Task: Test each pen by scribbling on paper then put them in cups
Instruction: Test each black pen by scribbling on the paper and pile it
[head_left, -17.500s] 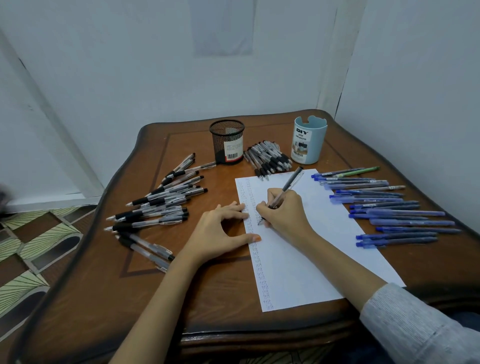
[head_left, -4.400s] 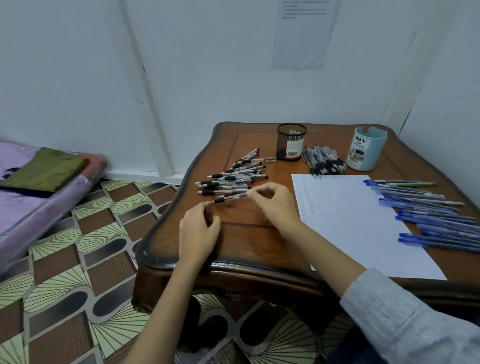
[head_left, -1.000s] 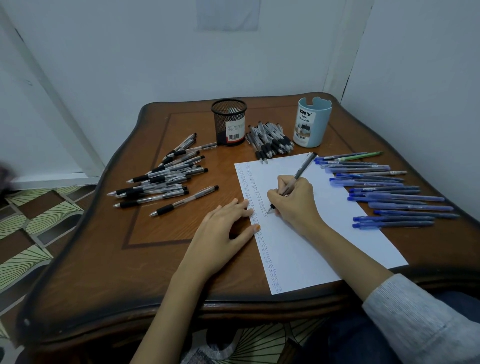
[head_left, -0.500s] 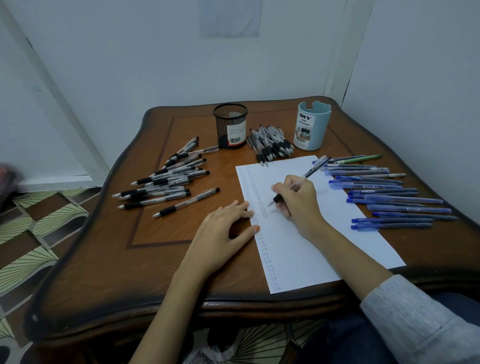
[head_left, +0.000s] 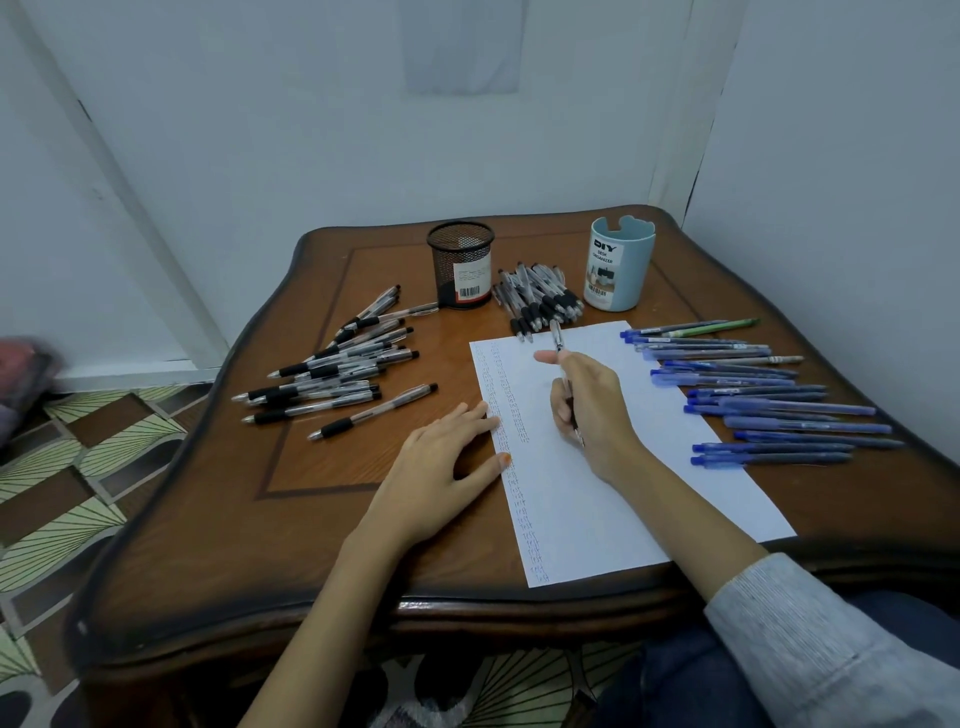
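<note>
My right hand (head_left: 592, 410) grips a clear black-grip pen (head_left: 558, 338) above the white paper (head_left: 623, 467), the pen standing steeply with its top end pointing away from me. My left hand (head_left: 441, 462) lies flat on the table, fingertips touching the paper's left edge. Columns of small scribbles run down the sheet's left side. A black mesh cup (head_left: 461, 265) and a light blue cup (head_left: 619, 265) stand at the back. Black pens lie spread on the left (head_left: 332, 374); another heap (head_left: 537, 301) sits between the cups.
Several blue pens and one green pen (head_left: 753, 395) lie in a row right of the paper. The wooden table (head_left: 322, 519) stands in a corner of white walls. Patterned floor tiles (head_left: 62, 499) show on the left.
My right hand has lifted the pen tip off the paper and turned the pen more upright, thumb now stretched out. My left hand has stayed put.
</note>
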